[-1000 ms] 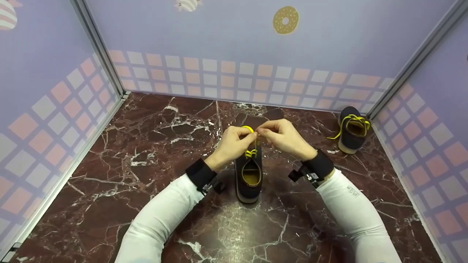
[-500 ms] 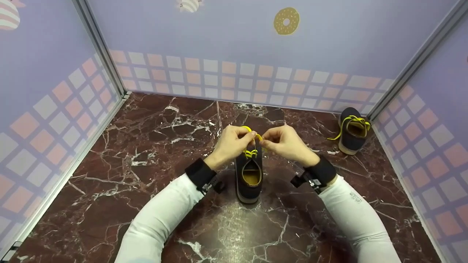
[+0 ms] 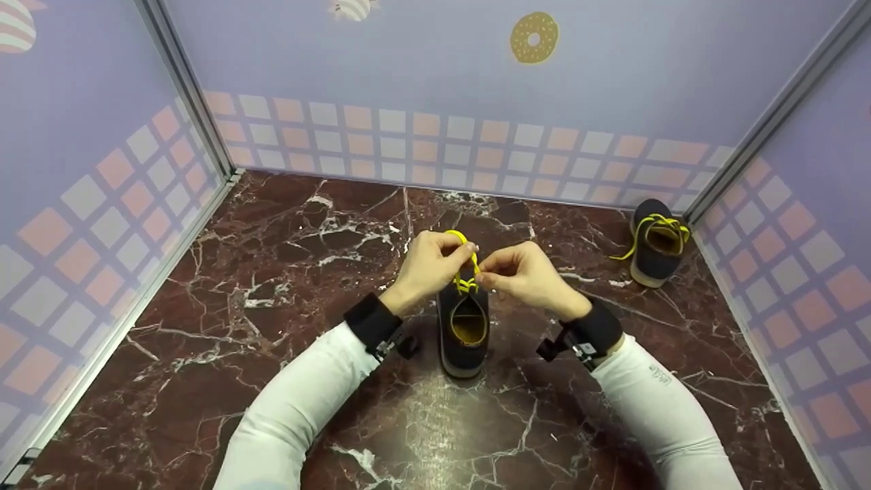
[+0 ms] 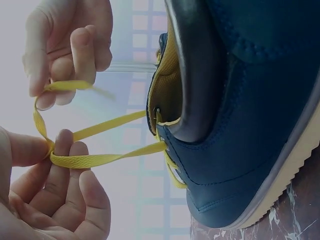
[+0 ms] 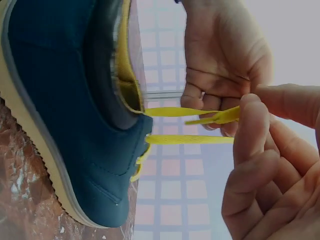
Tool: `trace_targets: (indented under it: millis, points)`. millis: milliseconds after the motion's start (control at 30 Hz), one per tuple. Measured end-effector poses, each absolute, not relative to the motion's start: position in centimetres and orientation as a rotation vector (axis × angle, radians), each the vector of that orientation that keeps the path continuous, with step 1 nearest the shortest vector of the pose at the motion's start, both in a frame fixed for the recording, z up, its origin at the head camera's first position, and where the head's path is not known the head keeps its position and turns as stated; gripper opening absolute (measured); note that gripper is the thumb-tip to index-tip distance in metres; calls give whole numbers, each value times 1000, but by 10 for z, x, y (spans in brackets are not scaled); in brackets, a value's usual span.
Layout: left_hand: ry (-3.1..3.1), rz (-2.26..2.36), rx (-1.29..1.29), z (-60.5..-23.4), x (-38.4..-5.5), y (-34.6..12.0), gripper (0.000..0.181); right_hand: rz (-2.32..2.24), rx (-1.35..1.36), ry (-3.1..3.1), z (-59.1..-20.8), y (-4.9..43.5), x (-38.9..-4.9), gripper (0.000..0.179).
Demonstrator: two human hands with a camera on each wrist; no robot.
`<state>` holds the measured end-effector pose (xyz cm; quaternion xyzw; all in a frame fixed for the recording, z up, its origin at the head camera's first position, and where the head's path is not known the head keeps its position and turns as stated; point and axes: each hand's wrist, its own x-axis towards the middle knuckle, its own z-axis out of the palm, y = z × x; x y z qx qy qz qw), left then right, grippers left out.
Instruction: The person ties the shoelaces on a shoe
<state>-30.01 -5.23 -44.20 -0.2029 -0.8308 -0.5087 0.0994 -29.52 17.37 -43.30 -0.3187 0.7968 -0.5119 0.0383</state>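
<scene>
A dark shoe (image 3: 464, 364) stands on the floor with its toe pointing away from me. My left hand (image 3: 435, 264) is over the toe, pinching the yellow shoelace (image 4: 110, 158) between thumb and finger where its strands meet. Just to the right, my right hand (image 3: 527, 278) pinches the lace close to its tip (image 5: 202, 121), which sticks out past the fingers. Two strands run from the shoe's top eyelets to the hands in the left wrist view. A length of lace curves between both hands. The exact crossing under the left thumb is partly hidden.
A matching shoe (image 3: 656, 255) with yellow laces stands at the back right corner, one lace end trailing on the floor. Purple panels with a tiled print (image 3: 391, 146) enclose the dark red marbled floor (image 3: 306, 272) on the left, back and right.
My right hand first draws away from the left, the lace arching between them. It then comes lower and back towards the shoe's laces. The left hand keeps its pinch, almost still.
</scene>
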Motion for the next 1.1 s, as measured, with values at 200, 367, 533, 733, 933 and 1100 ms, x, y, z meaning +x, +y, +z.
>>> trace_targets:
  millis: [200, 367, 533, 733, 933, 1100]
  points:
    - [-2455, -1497, -603, -443, -300, -53, 30, -1541, -1003, 2535, -441, 169, -294, 6]
    - [-2468, -1482, -594, -445, -301, -53, 31, -1464, -1064, 2690, -452, 166, -295, 5]
    - [-2477, -1483, -594, -446, -300, -53, 31, -1411, -1073, 2801, -461, 165, -299, 6]
    - [-2456, -1534, -613, -445, -300, -52, 24, -1395, -1048, 2907, -467, 165, -305, 9]
    - [-2458, -1559, -630, -445, -299, -52, 23, -1342, -969, 2982, -472, 163, -310, 13]
    - [-2465, -1577, -635, -445, -297, -52, 23, -1196, -956, 3062, -477, 160, -312, 20]
